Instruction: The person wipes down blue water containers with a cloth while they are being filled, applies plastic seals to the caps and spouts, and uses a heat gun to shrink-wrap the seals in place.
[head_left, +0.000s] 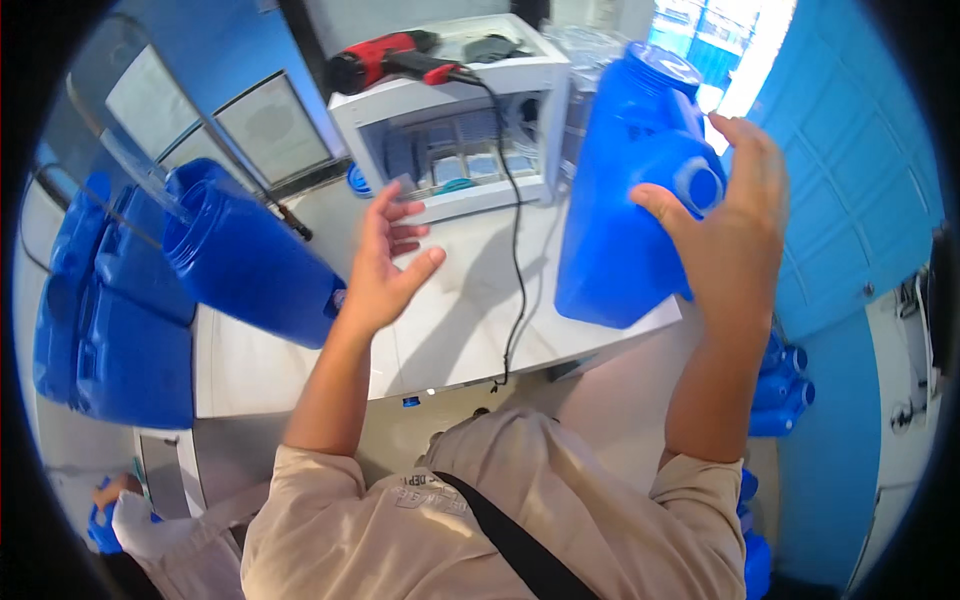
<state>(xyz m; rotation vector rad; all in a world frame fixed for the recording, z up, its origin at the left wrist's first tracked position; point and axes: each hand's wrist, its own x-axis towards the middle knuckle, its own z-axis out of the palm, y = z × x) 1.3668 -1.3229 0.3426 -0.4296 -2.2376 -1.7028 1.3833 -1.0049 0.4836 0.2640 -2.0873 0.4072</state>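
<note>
My left hand (394, 262) is raised above the white counter (457, 270), its fingers apart, with a small clear piece at its fingertips that I cannot make out. My right hand (720, 202) is spread around the spout side of a blue plastic water container (600, 225), thumb near the spout; whether it touches is unclear. That container stands upright at the counter's right end, with a cap (667, 64) on its wide mouth. Left of my left hand stands an uncapped blue container (255, 262), a clear hose (142, 169) reaching its mouth.
A red and black heat gun (390, 60) lies on a white glass-fronted cabinet (450, 142), its black cord crossing the counter. More blue containers (135, 337) stand at far left, others (780, 390) at right beside the blue door (840, 150). A person's hand (116, 487) shows at lower left.
</note>
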